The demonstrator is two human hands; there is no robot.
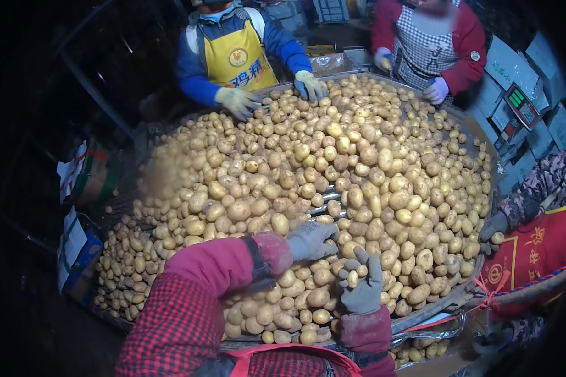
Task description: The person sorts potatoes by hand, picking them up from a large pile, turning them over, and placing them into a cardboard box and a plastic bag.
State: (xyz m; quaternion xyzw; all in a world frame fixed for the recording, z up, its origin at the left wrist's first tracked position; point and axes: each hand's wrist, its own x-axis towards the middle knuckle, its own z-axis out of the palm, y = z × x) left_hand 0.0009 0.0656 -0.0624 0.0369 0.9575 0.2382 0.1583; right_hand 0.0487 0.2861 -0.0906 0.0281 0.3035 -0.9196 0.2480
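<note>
A wide heap of potatoes [383, 198] covers the sorting table in front of me. My left hand [311, 240], in a grey glove, reaches across the near part of the heap. Its fingers stretch to the right over the potatoes, with nothing visible in them. To its right, my right hand [363, 286] is turned partly palm up in a matching glove. Small potatoes [353, 279] rest in it, with the fingers curled around them. Both my sleeves are dark red, the left one with a checked upper part.
Across the table, a person in a yellow apron [242, 60] has both gloved hands on the heap; another wears a checked apron [429, 50]. A camouflage sleeve [541, 182] reaches in at right, beside a red sack [531, 254]. A scale display [521, 103] and boxes [82, 245] stand around.
</note>
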